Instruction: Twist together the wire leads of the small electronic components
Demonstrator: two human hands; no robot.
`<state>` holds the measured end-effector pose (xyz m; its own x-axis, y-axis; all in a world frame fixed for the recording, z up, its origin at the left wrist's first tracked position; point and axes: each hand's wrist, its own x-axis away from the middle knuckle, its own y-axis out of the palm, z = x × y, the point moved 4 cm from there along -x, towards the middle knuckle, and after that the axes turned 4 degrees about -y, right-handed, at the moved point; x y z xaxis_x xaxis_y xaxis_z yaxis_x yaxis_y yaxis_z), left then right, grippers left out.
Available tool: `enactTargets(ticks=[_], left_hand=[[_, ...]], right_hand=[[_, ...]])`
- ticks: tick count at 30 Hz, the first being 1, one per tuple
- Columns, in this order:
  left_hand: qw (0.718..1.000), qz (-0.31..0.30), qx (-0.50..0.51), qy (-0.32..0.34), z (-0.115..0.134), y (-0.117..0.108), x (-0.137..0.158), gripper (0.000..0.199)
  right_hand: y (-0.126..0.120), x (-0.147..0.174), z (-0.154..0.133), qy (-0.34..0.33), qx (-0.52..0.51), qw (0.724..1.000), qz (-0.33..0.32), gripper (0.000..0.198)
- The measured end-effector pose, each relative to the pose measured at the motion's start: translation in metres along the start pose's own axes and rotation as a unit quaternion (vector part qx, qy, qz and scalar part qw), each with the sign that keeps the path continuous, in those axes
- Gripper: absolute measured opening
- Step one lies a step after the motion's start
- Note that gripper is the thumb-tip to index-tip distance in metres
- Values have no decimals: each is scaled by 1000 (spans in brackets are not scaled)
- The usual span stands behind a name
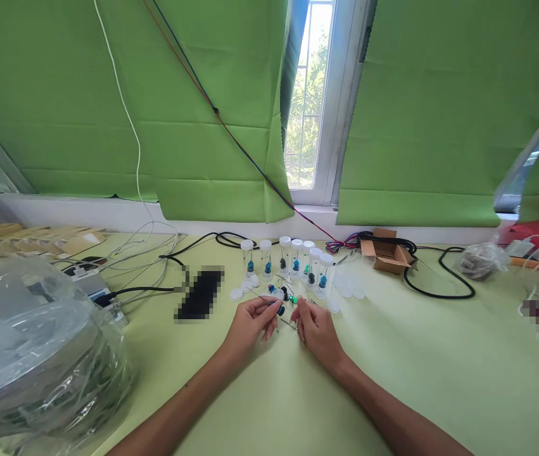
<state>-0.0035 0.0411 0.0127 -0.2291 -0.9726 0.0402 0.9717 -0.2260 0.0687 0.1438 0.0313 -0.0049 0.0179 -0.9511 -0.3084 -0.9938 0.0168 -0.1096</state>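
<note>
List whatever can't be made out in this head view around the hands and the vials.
- Small clear capped vial in the left hand: contents too small, part covered by fingers.
- Right hand: whether it pinches anything is hidden by its own fingers.
- Blue and dark parts inside the row of clear plastic vials: too small to identify.
- Black flat object on the green table: pixelated.
</note>
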Motion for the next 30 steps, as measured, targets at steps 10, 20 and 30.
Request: enactTargets(ticks=[10, 20, 30], left_hand=[[955, 70, -276, 89, 0, -7, -1, 31], [941, 64, -320, 92, -4, -11, -4, 30], [943, 56, -316, 87, -10, -13, -6, 34]], right_hand=[[-17, -3, -10, -68, 128, 985, 91, 43], [-12, -3, -10, -94, 166, 981, 40, 31], [-11, -3, -5, -101, 207, 973, 15, 27]])
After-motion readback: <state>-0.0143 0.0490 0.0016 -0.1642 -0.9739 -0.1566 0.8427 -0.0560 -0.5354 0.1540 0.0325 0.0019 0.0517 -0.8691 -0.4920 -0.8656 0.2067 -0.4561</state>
